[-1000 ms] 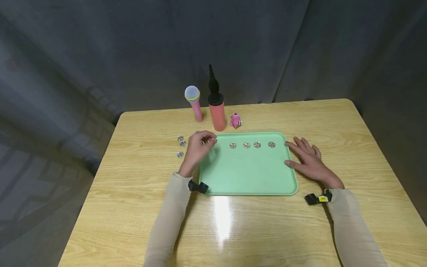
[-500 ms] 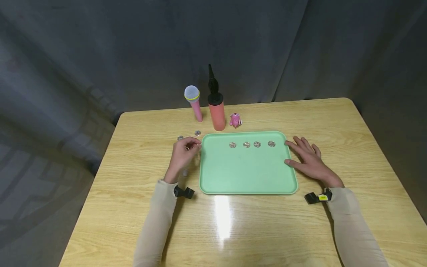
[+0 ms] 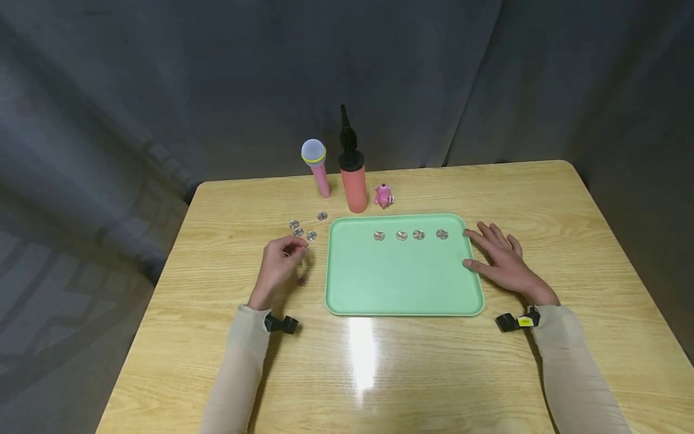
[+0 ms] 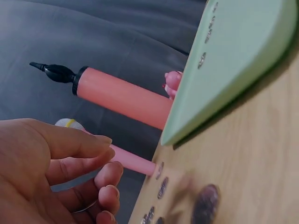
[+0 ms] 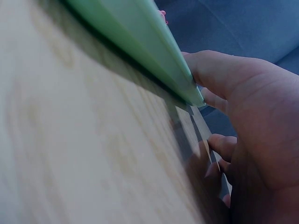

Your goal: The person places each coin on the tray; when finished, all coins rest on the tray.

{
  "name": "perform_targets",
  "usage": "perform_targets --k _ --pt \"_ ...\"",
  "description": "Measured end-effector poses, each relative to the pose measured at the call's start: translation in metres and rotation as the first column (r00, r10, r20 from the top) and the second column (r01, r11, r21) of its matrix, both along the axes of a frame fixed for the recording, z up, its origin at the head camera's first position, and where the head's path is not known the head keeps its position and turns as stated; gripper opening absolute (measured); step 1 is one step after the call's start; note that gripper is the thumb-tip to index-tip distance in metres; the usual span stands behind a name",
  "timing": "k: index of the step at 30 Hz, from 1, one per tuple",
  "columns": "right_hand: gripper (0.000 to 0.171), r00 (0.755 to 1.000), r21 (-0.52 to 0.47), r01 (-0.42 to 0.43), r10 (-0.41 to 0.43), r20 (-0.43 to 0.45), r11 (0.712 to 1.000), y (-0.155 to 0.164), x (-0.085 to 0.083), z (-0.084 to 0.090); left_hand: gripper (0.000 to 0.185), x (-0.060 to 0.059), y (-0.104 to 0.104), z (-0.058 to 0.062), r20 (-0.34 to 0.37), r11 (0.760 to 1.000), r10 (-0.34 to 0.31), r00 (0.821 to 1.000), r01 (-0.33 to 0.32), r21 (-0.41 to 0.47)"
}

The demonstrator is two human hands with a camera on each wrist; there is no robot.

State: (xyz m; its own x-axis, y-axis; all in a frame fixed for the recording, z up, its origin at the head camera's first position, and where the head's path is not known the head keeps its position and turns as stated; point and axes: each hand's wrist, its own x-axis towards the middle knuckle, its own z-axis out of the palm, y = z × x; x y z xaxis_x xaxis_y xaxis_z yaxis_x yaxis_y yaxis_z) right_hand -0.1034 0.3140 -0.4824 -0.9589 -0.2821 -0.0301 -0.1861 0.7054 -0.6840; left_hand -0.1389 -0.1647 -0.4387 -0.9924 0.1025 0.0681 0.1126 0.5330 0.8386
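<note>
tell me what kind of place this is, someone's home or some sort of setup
Most likely a staged recording setup, not a lived-in room. A dark grey curtain closes off the whole background, the wooden table holds only a few props such as the green tray and toy microphone, and both wrists carry small cameras.

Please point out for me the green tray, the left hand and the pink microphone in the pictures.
green tray [image 3: 401, 283], head view, on its bare floor near the front.
left hand [image 3: 278, 263], head view, on the back of the hand.
pink microphone [image 3: 321, 175], head view, on its handle.

The wooden worktop [image 3: 412, 361] carries a green tray [image 3: 403, 289]. Loose coins [image 3: 303, 232] lie left of it. A microphone [image 3: 316, 167], pump [image 3: 352, 175] and pink toy [image 3: 383, 196] stand behind.
</note>
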Motion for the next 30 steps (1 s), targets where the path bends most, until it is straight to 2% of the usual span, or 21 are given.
perform_targets --k 8,15,23,30 --pt "0.07 1.0 -0.002 0.007 -0.007 0.0 1.0 0.001 0.001 0.0 0.011 0.007 -0.012 -0.01 0.076 0.999 0.03 0.997 -0.029 -0.013" --pt "0.071 1.0 -0.001 0.006 -0.006 0.009 1.0 0.0 0.001 0.001 0.01 0.014 -0.022 -0.021 0.1 1.0 0.026 0.995 -0.025 -0.005" --pt "0.071 1.0 -0.006 0.007 -0.007 0.014 1.0 0.001 0.001 0.002 0.012 0.018 -0.025 -0.027 0.174 0.996 -0.009 0.985 0.024 -0.084" --pt "0.071 1.0 -0.009 0.009 -0.009 0.014 1.0 0.001 0.0 -0.001 0.02 0.024 -0.027 -0.03 0.153 0.986 -0.039 0.988 0.063 -0.156"
